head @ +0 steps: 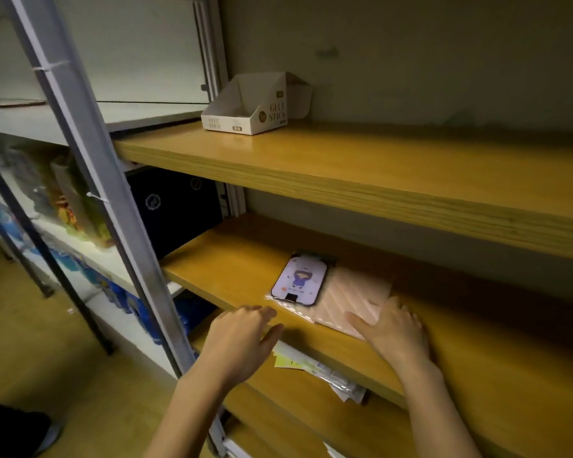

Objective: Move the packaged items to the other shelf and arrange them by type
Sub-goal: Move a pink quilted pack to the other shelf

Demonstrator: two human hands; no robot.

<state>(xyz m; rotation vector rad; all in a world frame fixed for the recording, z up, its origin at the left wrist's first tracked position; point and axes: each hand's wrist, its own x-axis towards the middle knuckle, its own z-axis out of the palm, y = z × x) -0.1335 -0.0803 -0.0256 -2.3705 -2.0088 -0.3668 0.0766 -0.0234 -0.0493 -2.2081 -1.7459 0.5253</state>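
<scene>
A phone case (300,280) printed with a cartoon figure, sealed in a clear bag, lies flat on the middle wooden shelf (232,256), near its front edge. A pink striped packet (351,302) lies flat on the same shelf, touching the case's right side. Crumpled clear packets (318,368) lie just below that shelf's front edge

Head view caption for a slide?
Right hand rests on a pink packet beside a phone-case packet on a wooden shelf; left hand at its edge.
</scene>
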